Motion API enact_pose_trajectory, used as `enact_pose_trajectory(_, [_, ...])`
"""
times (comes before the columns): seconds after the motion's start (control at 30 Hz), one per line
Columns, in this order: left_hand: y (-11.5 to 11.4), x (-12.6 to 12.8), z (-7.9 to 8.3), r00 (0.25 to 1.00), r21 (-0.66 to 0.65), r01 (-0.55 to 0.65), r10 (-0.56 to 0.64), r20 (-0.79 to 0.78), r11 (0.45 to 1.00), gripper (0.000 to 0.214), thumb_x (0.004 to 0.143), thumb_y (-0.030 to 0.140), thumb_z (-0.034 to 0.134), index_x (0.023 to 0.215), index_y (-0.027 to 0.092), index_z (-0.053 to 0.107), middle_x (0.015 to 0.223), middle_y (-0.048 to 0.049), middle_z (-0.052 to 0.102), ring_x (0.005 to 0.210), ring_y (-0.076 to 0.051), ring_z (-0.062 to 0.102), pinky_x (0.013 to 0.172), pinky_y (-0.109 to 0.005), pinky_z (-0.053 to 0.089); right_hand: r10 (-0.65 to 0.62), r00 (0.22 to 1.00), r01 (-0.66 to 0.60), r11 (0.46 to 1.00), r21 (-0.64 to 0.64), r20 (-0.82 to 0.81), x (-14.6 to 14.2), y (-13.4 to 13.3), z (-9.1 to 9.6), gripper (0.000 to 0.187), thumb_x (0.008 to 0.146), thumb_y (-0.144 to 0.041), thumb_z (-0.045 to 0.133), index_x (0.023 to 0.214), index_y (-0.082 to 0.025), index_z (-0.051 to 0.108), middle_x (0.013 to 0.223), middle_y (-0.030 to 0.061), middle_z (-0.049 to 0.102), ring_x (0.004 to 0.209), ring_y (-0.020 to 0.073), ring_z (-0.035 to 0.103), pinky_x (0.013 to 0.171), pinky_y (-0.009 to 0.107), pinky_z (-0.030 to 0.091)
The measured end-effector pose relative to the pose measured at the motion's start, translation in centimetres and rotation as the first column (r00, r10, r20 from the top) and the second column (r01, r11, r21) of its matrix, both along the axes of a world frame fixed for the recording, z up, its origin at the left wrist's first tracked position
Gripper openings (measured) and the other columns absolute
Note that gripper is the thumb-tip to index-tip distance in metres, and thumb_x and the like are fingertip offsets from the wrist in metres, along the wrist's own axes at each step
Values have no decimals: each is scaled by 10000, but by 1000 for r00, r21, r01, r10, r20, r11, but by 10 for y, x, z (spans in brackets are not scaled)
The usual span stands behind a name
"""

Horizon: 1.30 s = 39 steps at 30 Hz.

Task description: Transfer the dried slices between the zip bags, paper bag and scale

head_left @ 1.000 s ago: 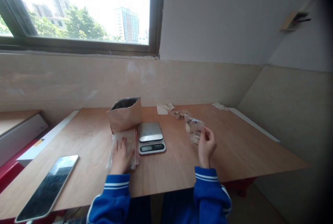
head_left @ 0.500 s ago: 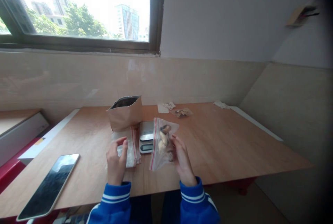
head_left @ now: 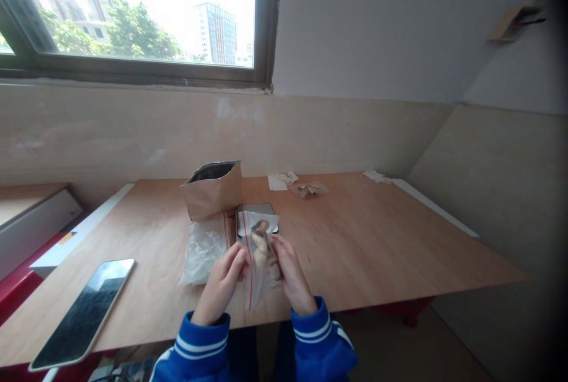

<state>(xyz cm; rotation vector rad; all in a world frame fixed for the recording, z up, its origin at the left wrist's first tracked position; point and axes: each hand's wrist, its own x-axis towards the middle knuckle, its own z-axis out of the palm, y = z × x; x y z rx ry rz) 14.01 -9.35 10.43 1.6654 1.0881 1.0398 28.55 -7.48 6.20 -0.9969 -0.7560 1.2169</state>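
A clear zip bag (head_left: 261,255) with a red seal strip holds pale and brown lumpy pieces, whose kind I cannot make out. My right hand (head_left: 293,275) grips its right side. At the strip on the left, my left hand (head_left: 222,281) has its thumb and fingers closed on the bag's edge. Behind the bag is a small digital scale (head_left: 265,209) with a metal top; the bag covers most of it. Left of my left hand lies a stack of clear zip bags (head_left: 202,252). An open brown pouch (head_left: 213,196) with a silvery lining stands behind that stack.
A phone (head_left: 84,314) lies at the table's left front, with a white cable at its lower end. Farther back are another small filled bag (head_left: 309,190), a white paper piece (head_left: 277,182) and a crumpled tissue (head_left: 377,177). The wooden table (head_left: 390,240) meets a tiled wall.
The filled bag has moved left, in front of the scale, in my right hand. My left hand has come right from above the stacked bags and closed on the bag's strip edge.
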Motion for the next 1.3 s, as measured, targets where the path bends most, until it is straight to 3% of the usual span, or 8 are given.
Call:
enact_pose_trajectory(0.17, [-3,14,2,997,35,-60,59,49,998,311,885,425,411,667,204,428,576,43,396,547,-115,394,547,-234,323,-102,960,100,995,21,261,-1,-3,-1,374,749,-451,625,1007,-201,522,691,-7,622,630,161,584,567,252,438])
enact_pose_trajectory(0.3, [-3,22,-2,989,2,-103,102,107,995,305,891,438,394,696,207,432,562,52,389,524,-111,384,532,-230,319,-314,849,268,949,166,424,0,-11,17,249,827,-462,527,862,-216,519,775,18,590,713,162,558,630,257,420])
enact_pose_trajectory(0.4, [-2,23,-4,982,24,-150,147,117,988,286,887,424,408,707,205,439,578,50,406,542,-111,392,544,-227,330,-68,857,-28,984,177,511,2,-19,32,307,869,-468,461,701,-212,482,626,-31,489,579,126,462,548,233,357])
enact_pose_trajectory(0.5, [-1,22,-3,979,53,-185,179,102,981,267,874,400,440,697,200,445,597,46,414,568,-111,400,555,-223,335,141,800,-283,946,160,583,3,-27,41,317,839,-468,523,671,-199,501,594,-49,467,551,108,417,520,218,315])
enact_pose_trajectory(0.73, [-2,21,-2,979,44,-190,185,87,981,285,875,413,423,685,201,439,580,51,396,548,-109,391,542,-223,335,182,765,-368,911,186,618,2,-30,47,300,872,-412,472,674,-194,525,618,-30,505,587,117,433,541,221,316])
enact_pose_trajectory(1.07, [-3,28,-4,969,4,-239,239,62,971,303,844,445,453,658,207,429,537,55,388,496,-103,377,485,-220,312,151,806,-298,939,173,572,9,-23,36,363,871,-414,418,585,-194,381,555,-47,371,526,92,341,487,217,264])
enact_pose_trajectory(1.23, [1,5,-2,915,14,-387,382,132,922,310,842,441,456,643,209,406,503,68,382,457,-89,372,453,-200,317,-135,863,29,975,219,486,39,-19,32,403,853,-486,443,580,-208,343,538,-65,304,506,89,288,482,216,249])
enact_pose_trajectory(1.3, [2,-3,-1,926,15,-361,357,126,932,319,836,444,476,637,203,413,512,65,393,465,-85,380,446,-192,319,-135,887,41,975,217,442,46,-20,32,422,852,-508,445,576,-212,325,533,-70,290,495,86,270,476,215,248])
